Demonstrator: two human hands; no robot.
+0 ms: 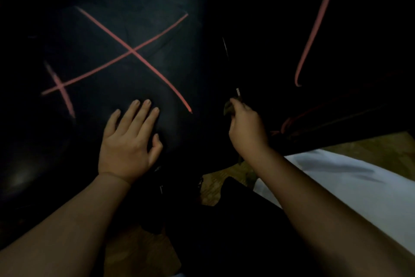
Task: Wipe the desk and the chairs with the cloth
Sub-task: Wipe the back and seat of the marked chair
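Note:
A black chair seat (pixel 125 29) with a large pink X drawn on it fills the left half of the dim view. My left hand (pixel 130 139) rests flat on its front part, fingers straight and spread. My right hand (pixel 246 126) hovers in the gap to the right of that seat and grips a small dark cloth (pixel 229 107), of which only a bit shows above the fingers. A second black chair seat (pixel 336 41) with pink lines on it lies at the upper right.
A smaller pink cross (pixel 59 88) marks the left edge of the first seat. A white fabric (pixel 359 187) lies at the lower right over a patterned tan floor (pixel 213 184). Dark chair parts sit low between my arms.

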